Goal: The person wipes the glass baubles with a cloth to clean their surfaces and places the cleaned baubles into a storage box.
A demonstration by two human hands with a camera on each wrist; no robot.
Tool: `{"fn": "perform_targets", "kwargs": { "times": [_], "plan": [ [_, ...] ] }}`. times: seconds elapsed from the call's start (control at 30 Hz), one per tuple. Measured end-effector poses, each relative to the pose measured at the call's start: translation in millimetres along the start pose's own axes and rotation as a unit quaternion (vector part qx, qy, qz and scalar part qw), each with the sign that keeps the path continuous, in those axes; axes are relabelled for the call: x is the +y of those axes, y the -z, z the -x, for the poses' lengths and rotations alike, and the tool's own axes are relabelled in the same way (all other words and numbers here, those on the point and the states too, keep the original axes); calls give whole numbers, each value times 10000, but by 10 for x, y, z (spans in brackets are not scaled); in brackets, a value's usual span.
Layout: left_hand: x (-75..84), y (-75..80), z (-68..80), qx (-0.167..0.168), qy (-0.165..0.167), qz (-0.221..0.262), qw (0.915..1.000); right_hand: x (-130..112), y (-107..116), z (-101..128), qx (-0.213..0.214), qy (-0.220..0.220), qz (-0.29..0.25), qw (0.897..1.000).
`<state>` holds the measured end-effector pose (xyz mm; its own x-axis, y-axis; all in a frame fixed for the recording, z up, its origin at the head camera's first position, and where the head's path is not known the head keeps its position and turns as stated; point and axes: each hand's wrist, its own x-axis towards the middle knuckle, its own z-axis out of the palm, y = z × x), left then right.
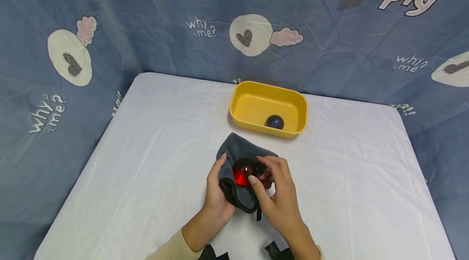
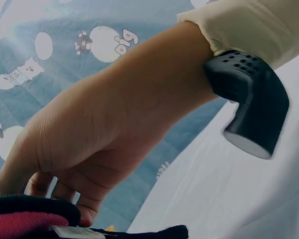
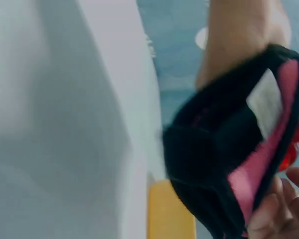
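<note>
Red ball (image 1: 243, 172) between fingers (image 1: 253, 181), in pouch (image 1: 238, 158)

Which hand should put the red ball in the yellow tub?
Probably the right hand: its fingers touch the red ball, while the left hand holds the dark cloth. The yellow tub lies ahead, slightly right.

Red ball (image 1: 243, 173) — half-hidden by cloth (image 1: 238, 158)

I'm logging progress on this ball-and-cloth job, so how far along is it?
One dark blue ball already lies in the yellow tub. In hand: the left hand holds the dark cloth under the red ball, with the right hand pinching at it. The red ball is not yet in the tub.
</note>
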<state>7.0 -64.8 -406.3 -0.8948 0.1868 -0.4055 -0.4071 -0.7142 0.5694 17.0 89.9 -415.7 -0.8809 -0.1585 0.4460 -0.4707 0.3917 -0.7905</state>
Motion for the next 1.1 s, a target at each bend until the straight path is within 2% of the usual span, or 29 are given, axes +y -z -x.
{"fn": "perform_targets", "kwargs": {
  "times": [0.17, 0.27, 0.4, 0.57, 0.73, 0.93, 1.1],
  "plan": [
    [2, -18, -20, 88, -38, 50, 9999, -20, -133, 62, 386, 488, 687, 9957],
    [4, -24, -25, 110, -114, 85, 9998, -25, -209, 82, 532, 588, 1094, 9908],
    [5, -13, -21, 143, -168, 84, 9997, -35, -264, 78, 601, 492, 1280, 9887],
    [-2, 9, -8, 164, -125, 26, 9998, -60, -276, 62, 638, 359, 1289, 9890],
    [-5, 18, -5, 171, -64, -65, 9998, -70, -240, 51, 501, 322, 1231, 9906],
    [2, 22, 16, 170, 34, -191, 9997, -80, -151, 32, 158, 129, 653, 9977],
    [4, 21, 30, 235, 45, -292, 9993, -89, -100, 26, -118, -68, 230, 9996]
  ]
}}
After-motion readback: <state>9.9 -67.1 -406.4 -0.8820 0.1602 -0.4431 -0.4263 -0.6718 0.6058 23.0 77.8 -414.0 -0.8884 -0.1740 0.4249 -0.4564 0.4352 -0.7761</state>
